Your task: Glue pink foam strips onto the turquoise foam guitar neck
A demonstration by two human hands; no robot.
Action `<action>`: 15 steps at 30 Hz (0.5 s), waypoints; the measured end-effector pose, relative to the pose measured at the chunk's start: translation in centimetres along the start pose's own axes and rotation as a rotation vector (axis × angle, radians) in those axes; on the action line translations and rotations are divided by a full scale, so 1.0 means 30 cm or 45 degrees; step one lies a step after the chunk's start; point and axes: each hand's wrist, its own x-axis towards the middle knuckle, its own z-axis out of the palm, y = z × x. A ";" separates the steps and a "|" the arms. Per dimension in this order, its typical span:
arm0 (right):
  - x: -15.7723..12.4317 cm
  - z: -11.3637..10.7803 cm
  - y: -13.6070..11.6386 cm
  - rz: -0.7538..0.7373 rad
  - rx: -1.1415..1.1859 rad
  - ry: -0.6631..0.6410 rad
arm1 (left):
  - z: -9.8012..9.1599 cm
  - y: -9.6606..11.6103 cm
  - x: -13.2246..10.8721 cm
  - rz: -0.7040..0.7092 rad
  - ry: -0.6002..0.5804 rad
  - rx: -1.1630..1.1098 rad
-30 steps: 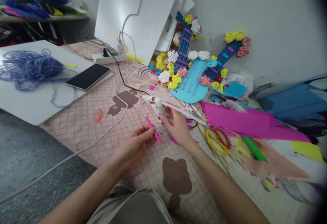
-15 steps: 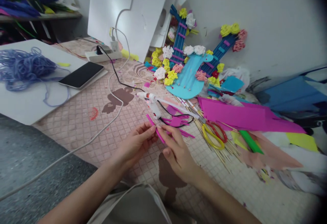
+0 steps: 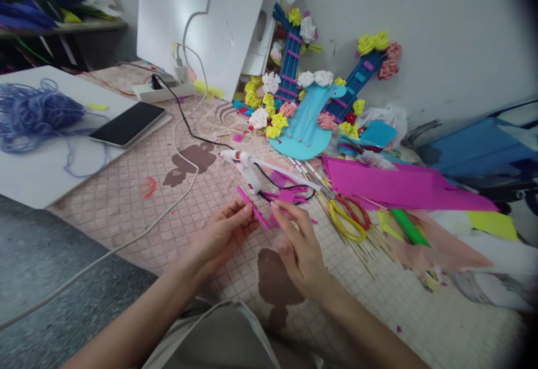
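Note:
My left hand pinches a thin magenta paper strip, which slants down to the right past the fingertips. Just right of it, my right hand is apart from the strip, its fingers loosely spread and holding nothing that I can see. Beyond both hands a white glue gun lies on the patterned tablecloth, a clear glue stick reaching out from its back. More magenta paper pieces lie beside the gun, partly behind my right fingers.
Scissors with yellow and red handles lie among thin wooden sticks on the right, near magenta sheets. Paper-flower guitars lean at the wall. A phone, purple yarn and a white cable occupy the left.
My right hand has let go of the magenta strip and drawn off slightly to the right. My left hand still holds the strip. The whole view has shifted a little.

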 end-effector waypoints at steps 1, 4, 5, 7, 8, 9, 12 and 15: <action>0.001 0.005 0.005 -0.050 -0.023 -0.026 | 0.001 -0.001 -0.001 0.000 -0.006 0.002; 0.002 0.013 0.012 -0.179 -0.049 -0.059 | 0.003 -0.003 0.000 0.000 0.014 -0.011; 0.002 0.012 0.012 -0.177 -0.030 -0.045 | 0.002 -0.003 0.000 -0.005 0.029 -0.011; 0.002 0.007 0.007 -0.104 0.034 0.015 | -0.001 -0.005 0.001 -0.017 0.048 -0.004; 0.003 0.006 0.004 -0.051 0.060 0.052 | -0.003 -0.006 0.001 -0.024 0.052 0.002; 0.005 0.006 0.001 -0.005 0.073 0.085 | -0.005 -0.008 0.001 -0.030 0.052 0.011; 0.015 0.014 -0.006 0.047 0.065 0.136 | -0.002 -0.013 -0.005 -0.037 0.054 0.033; 0.025 0.029 -0.008 0.047 0.032 0.163 | 0.008 -0.022 -0.010 -0.046 0.052 0.042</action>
